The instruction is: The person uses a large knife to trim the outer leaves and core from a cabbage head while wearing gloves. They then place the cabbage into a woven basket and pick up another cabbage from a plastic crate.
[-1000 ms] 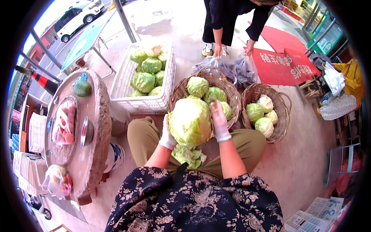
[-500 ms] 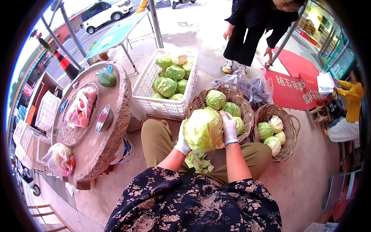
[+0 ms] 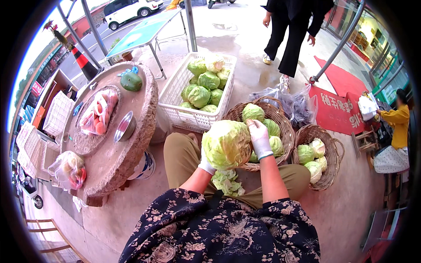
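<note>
Cabbage (image 3: 226, 144), pale green and leafy, sits clamped between both gloved hands' grip.

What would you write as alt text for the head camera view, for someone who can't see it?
A seated person in white gloves holds a large green cabbage between the left hand and right hand, above torn cabbage leaves in the lap. Ahead stand a white plastic crate and two wicker baskets of cabbages; a round stone table is at left.
</note>
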The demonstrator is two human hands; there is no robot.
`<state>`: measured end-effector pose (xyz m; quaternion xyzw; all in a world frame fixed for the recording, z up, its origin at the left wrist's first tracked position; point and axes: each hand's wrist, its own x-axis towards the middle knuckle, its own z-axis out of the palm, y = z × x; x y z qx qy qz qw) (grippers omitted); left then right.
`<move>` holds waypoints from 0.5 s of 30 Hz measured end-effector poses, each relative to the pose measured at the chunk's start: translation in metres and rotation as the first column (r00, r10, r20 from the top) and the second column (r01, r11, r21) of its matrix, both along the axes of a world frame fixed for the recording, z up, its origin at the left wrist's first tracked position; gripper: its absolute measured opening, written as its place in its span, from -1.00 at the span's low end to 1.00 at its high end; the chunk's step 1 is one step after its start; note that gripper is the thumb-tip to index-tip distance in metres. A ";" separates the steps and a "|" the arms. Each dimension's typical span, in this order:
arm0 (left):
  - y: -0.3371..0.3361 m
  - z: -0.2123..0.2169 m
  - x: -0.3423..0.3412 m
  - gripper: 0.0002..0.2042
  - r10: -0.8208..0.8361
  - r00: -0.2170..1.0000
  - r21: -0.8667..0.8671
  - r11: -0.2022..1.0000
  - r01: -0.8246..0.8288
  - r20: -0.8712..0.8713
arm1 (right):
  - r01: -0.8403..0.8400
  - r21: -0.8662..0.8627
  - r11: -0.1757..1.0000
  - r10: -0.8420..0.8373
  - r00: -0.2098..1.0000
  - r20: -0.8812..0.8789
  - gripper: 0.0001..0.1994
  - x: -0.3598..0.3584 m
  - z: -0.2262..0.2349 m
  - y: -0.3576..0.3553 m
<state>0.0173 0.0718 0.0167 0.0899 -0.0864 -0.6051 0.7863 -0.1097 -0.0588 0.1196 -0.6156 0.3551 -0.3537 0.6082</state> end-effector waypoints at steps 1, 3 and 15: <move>0.001 -0.007 0.002 -0.36 0.038 0.984 0.019 0.999 -0.042 0.174 | 0.002 0.045 0.999 -0.004 0.999 0.041 -0.71 0.000 0.002 0.003; 0.000 -0.003 0.004 -0.33 0.061 0.932 0.050 0.995 -0.084 0.357 | 0.002 0.127 0.992 -0.019 0.991 0.131 -0.74 0.004 0.003 0.003; 0.015 0.043 -0.013 -0.31 -0.120 0.982 0.133 0.981 0.139 -0.143 | 0.171 -0.037 0.985 -0.165 0.977 0.133 -0.82 -0.003 0.003 0.010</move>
